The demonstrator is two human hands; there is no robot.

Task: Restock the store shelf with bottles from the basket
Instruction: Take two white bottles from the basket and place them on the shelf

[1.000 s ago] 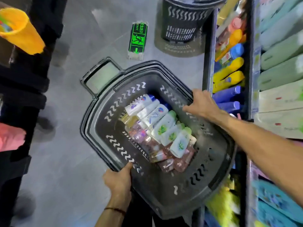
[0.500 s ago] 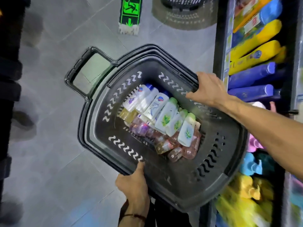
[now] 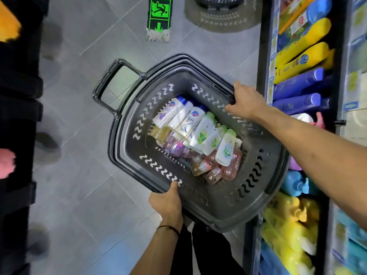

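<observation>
Fingers apparently clasp opposite basket rims, bottles lying between them.

On me: left hand and right hand bare, both forearms bare to the frame's edge, one thin dark cord bracelet round my left wrist, and what look like black trousers, blurred.

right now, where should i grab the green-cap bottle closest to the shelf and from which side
Take the bottle round its mid-body, across the two narrow sides, coming straight down from above. It lies label-up on top of the pile in the basket, with nothing over it. The right hand is nearest but holds the rim.
</observation>
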